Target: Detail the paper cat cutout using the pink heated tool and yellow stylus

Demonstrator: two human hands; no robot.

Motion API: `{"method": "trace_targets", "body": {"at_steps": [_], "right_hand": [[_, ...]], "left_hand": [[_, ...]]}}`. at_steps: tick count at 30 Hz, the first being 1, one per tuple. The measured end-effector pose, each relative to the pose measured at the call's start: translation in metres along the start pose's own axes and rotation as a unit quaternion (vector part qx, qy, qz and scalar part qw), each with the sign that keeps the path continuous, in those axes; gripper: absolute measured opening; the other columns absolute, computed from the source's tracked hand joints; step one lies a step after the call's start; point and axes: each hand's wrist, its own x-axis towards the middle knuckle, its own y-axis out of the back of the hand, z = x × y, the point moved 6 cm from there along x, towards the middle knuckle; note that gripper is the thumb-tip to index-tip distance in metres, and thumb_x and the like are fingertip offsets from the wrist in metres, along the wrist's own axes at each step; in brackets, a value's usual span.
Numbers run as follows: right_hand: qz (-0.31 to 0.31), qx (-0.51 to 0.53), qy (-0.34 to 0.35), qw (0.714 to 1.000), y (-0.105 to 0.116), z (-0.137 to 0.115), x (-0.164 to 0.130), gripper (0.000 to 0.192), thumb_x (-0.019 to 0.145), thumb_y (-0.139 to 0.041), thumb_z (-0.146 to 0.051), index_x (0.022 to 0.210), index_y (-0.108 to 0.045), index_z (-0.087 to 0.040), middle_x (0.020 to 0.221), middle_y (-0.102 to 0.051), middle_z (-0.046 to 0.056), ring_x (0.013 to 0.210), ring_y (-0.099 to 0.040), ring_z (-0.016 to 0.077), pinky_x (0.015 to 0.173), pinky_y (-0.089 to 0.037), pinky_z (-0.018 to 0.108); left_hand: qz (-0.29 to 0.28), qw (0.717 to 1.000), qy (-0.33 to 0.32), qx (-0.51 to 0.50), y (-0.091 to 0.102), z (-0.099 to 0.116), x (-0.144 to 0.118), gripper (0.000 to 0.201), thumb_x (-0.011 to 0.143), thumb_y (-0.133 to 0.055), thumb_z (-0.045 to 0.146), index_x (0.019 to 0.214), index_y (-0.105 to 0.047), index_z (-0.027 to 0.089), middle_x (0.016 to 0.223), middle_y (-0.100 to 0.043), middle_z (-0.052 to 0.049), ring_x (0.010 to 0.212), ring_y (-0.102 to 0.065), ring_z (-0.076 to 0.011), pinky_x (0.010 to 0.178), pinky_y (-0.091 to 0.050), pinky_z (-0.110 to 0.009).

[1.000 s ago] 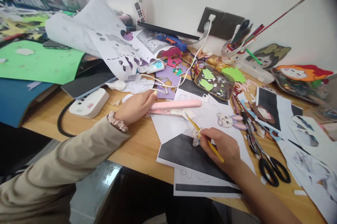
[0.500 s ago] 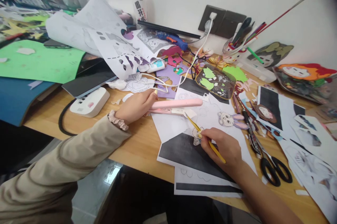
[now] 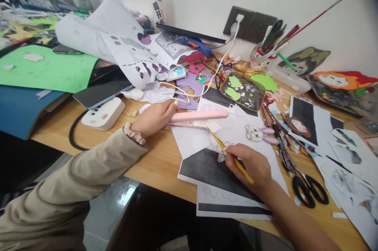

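Observation:
My left hand [image 3: 155, 116] is closed around the handle end of a pink hair straightener [image 3: 203, 115]. The straightener's two arms stand slightly apart at the far end. In my right hand [image 3: 251, 162] is a pair of yellow tweezers [image 3: 217, 139], with the tip at a small white paper piece [image 3: 215, 126] beside the straightener's lower plate. A cut-out drawing [image 3: 221, 158], partly covered by my right fingers, lies on black-printed paper [image 3: 203, 168]. To the right rests a rabbit-eared cut-out [image 3: 256, 133].
Black-handled scissors [image 3: 307, 190] lie at right among pens. A dark tray [image 3: 251, 95] holds green scraps. A white cable [image 3: 217, 68] runs from the wall socket [image 3: 239, 18] across the desk. A white power strip [image 3: 103, 114] sits left, near green paper [image 3: 65, 72].
Both hands stay almost in place. The small white paper piece has shifted slightly to the right along the straightener's lower plate. The view has moved slightly.

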Motion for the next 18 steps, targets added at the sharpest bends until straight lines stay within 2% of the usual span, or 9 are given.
{"method": "trace_targets", "body": {"at_steps": [8,14,18], "right_hand": [[-0.074,0.064,0.027,0.995,-0.012,-0.007,-0.005,0.024,0.071,-0.047,-0.005,0.09,-0.04,-0.017,0.058,-0.05,-0.003,0.052,-0.043,0.0076,0.049,-0.037,0.019],[-0.082,0.028,0.07,0.994,-0.012,-0.014,-0.004,0.02,0.072,-0.047,-0.005,0.088,-0.043,-0.016,0.06,-0.052,-0.001,0.058,-0.047,0.0093,0.056,-0.039,0.021],[-0.16,0.039,0.085,0.983,-0.017,-0.016,-0.005,0.015,0.076,-0.043,-0.008,0.089,-0.044,-0.013,0.062,-0.052,0.001,0.059,-0.046,0.0103,0.056,-0.039,0.023]], "left_hand": [[0.0,0.999,0.0,-0.048,-0.002,-0.004,0.001,0.037,0.082,-0.016,0.036,0.077,-0.049,0.019,0.045,-0.047,0.004,0.05,-0.047,-0.0135,0.051,-0.03,-0.025],[-0.002,0.999,0.003,-0.053,-0.002,-0.004,0.002,0.038,0.082,-0.015,0.036,0.076,-0.048,0.019,0.045,-0.047,0.003,0.049,-0.046,-0.0133,0.05,-0.03,-0.024],[-0.001,0.999,0.003,-0.047,-0.003,-0.005,0.002,0.036,0.082,-0.017,0.035,0.077,-0.049,0.019,0.046,-0.047,0.003,0.05,-0.047,-0.0134,0.051,-0.03,-0.025]]}}
